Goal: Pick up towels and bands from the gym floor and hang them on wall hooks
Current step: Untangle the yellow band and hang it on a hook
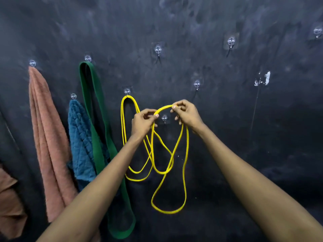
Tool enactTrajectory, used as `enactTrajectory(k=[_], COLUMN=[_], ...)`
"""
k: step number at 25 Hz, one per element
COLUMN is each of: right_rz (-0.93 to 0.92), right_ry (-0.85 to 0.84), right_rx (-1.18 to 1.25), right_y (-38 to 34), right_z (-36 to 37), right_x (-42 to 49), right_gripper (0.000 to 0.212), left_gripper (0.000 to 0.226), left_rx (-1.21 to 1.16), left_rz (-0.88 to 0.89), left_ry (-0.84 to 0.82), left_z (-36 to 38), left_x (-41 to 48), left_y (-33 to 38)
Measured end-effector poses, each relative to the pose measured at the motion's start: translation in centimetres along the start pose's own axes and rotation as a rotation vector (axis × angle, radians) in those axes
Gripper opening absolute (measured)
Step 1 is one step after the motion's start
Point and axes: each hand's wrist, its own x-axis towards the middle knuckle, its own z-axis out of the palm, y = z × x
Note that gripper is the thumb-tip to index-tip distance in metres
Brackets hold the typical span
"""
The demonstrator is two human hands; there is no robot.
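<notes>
A thin yellow band (186, 154) hangs in long loops from both my hands in front of a dark wall. My left hand (142, 122) pinches its left side and my right hand (186, 113) pinches the top of its loop. A clear wall hook (164, 118) sits just behind, between my hands and below the loop's top. Another yellow band (123, 123) hangs from a hook (127, 91) to the left. Further left hang a wide green band (97, 130), a blue towel (79, 140) and a pink towel (45, 133).
Bare clear hooks are stuck on the wall above and to the right: one at the top centre (158, 49), one higher right (231, 41), one mid right (197, 84), one at the far right (317, 31). More pink cloth (8, 203) shows at the left edge.
</notes>
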Motion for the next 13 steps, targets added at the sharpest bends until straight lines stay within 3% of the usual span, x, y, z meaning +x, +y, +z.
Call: enactTrajectory(k=[5,9,13], right_rz=[-0.186,-0.212,-0.366], right_ry=[0.079,0.148,0.248], right_rx=[-0.041,-0.016,-0.223], right_y=[-7.4,-12.7,-14.3], right_z=[0.7,0.9,0.4], right_x=[8.4,13.5,16.7], right_gripper=[0.007,0.003,0.01], left_gripper=[0.01,0.009,0.013], left_rx=[-0.086,-0.048,0.124], left_rz=[0.119,0.23,0.296], left_ry=[0.174,0.237,0.325], left_z=[-0.8,-1.6,-1.4], left_x=[8.1,13.2,16.5], left_y=[6.9,11.7,13.3])
